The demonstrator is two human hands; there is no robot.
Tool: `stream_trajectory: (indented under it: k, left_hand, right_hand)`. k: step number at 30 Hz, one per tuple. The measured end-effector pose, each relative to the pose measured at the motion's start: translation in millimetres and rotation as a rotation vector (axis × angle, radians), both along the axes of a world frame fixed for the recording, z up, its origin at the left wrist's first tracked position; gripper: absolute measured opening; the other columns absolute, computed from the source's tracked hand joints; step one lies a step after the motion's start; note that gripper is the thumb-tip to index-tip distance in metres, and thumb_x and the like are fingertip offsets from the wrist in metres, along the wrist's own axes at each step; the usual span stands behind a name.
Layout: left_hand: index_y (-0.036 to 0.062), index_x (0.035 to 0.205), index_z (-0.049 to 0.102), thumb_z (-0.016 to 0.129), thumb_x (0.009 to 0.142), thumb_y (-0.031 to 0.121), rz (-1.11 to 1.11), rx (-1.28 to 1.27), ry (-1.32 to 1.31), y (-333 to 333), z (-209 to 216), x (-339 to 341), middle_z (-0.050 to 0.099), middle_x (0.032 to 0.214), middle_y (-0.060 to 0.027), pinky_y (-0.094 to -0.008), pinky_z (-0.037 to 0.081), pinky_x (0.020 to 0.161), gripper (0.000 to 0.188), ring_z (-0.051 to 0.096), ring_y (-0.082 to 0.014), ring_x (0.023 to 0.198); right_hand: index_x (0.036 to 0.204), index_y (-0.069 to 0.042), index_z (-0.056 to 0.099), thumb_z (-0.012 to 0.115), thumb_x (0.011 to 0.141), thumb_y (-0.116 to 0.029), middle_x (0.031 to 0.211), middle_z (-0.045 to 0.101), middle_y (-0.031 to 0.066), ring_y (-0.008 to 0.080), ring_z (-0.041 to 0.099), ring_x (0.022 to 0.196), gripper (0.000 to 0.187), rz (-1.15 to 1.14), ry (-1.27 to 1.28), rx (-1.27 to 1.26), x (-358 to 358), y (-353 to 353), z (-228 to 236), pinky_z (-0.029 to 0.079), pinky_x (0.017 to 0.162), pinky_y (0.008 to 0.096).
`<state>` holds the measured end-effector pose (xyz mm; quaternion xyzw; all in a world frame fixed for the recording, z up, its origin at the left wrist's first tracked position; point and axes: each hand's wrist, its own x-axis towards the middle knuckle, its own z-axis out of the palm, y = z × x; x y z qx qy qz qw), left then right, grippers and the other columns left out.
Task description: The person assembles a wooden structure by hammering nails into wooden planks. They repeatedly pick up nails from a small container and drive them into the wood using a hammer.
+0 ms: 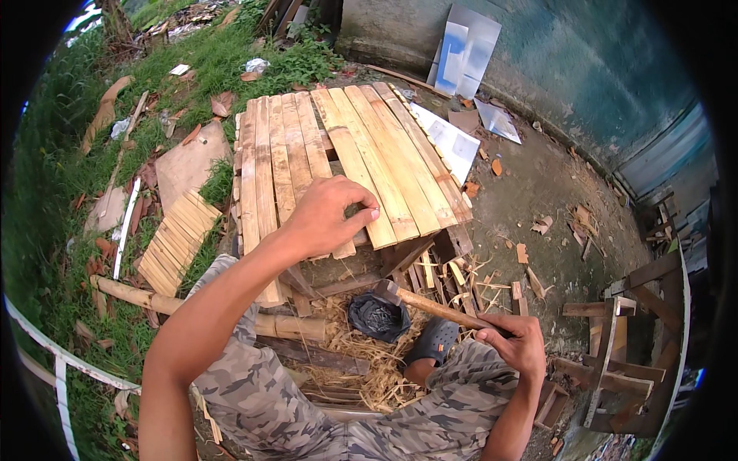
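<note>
A low platform of pale bamboo slats stands before me, with a gap between two groups of slats. Over its near edge is my left hand, thumb and forefinger pinched together at the end of a slat beside the gap. Whatever lies between those fingertips is too small to make out. My right hand is closed round the handle of a hammer, held low above my right knee, its head pointing left. Just beyond my legs, near the hammer head, sits a rolled-open black plastic bag; its contents cannot be told apart.
Shavings cover the ground between my legs. A bamboo pole lies across on the left, near a small slatted panel. Wooden frames stand at right. Painted boards lean on a blue-green wall.
</note>
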<state>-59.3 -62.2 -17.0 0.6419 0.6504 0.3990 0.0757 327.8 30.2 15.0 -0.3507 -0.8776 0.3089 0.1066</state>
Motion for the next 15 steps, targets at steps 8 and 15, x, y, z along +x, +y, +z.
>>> stream_trajectory:
  k: [8, 15]
  left_hand:
    - [0.0063, 0.093, 0.075, 0.072, 0.092, 0.023, -0.014, -0.025, -0.027, 2.1, -1.5, -2.8, 0.075, 0.095, -0.0088, -0.044, 0.048, 0.094, 0.017, 0.067, -0.0293, 0.098]
    - [0.0084, 0.095, 0.076, 0.071, 0.093, 0.025, -0.001, -0.021, -0.031, 1.8, -2.1, -2.2, 0.074, 0.095, -0.0072, -0.0445, 0.048, 0.094, 0.017, 0.066, -0.0287, 0.099]
  right_hand:
    - [0.112, -0.006, 0.076, 0.086, 0.079, -0.033, 0.084, 0.073, 0.0124, 0.0311, 0.07, 0.074, 0.044, 0.125, -0.03, 0.406, -8.0, 2.3, -4.6, 0.053, 0.068, 0.0384]
    - [0.101, -0.006, 0.067, 0.084, 0.081, -0.035, 0.079, 0.068, 0.0099, 0.0303, 0.067, 0.068, 0.039, 0.268, -0.205, 0.584, -19.1, -11.3, -38.1, 0.051, 0.063, 0.0401]
